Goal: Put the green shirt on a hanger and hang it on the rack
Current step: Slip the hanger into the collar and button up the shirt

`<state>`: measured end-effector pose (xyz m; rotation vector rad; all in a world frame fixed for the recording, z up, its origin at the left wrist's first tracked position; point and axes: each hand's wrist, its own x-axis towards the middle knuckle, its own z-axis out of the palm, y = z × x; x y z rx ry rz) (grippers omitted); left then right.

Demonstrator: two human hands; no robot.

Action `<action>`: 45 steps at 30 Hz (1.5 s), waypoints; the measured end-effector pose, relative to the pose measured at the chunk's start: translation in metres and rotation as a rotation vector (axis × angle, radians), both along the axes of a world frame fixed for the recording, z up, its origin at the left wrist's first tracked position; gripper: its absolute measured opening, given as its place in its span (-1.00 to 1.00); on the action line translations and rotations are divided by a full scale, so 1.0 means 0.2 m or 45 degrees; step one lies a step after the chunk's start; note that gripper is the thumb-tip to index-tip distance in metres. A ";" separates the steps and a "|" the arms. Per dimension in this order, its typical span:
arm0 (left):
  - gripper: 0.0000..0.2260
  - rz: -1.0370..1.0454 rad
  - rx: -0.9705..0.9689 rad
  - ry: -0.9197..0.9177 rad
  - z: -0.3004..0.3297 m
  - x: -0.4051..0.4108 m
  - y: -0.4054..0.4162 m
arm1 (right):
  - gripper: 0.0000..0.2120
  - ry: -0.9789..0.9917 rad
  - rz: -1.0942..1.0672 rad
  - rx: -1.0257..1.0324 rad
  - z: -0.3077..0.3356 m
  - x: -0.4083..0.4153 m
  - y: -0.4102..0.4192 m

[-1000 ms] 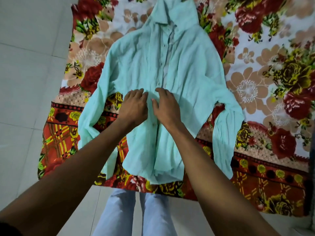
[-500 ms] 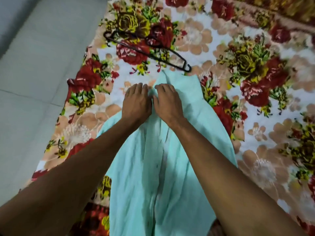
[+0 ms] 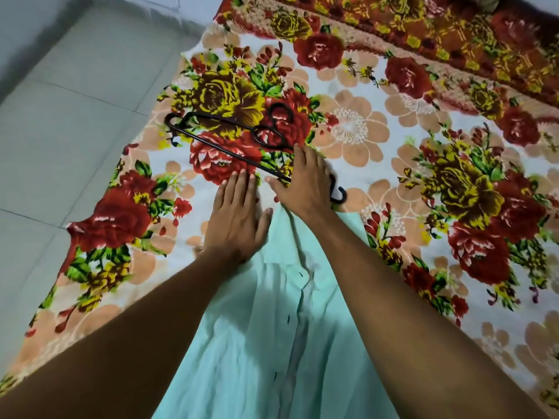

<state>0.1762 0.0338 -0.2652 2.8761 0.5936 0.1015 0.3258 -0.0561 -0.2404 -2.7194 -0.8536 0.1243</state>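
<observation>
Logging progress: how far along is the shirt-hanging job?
Done: green shirt lies spread on the floral blanket. In hand: right hand rests open over the black hanger; left hand lies flat at the collar. Left: lift the hanger, insert it, hang it; no rack in view.

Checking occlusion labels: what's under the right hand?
The right hand lies over the black hanger, on the floral blanket. The hanger's covered section and any grip are hidden.

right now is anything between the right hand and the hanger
No. The right hand already lies across the black hanger on the flowered blanket, fingers straight, not gripping. The left hand rests flat at the green shirt collar. No rack is in view.
</observation>
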 end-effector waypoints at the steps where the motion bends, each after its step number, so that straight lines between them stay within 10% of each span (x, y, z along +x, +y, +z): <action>1: -0.35 -0.001 0.006 -0.003 0.00 0.01 0.01 | -0.11 -0.014 -0.011 0.015 0.00 0.03 0.01; 23: -0.65 0.012 -0.101 -0.355 0.18 -0.29 -0.24 | -0.23 -0.094 -0.124 0.535 0.32 -0.42 -0.61; 36: -0.67 0.266 -0.559 -0.367 0.26 -0.27 -0.38 | -0.28 -0.093 -0.098 0.957 0.58 -0.46 -0.79; 45: -0.72 0.364 -0.560 -0.334 0.31 -0.28 -0.30 | -0.18 0.076 -0.499 1.586 0.70 -0.42 -0.86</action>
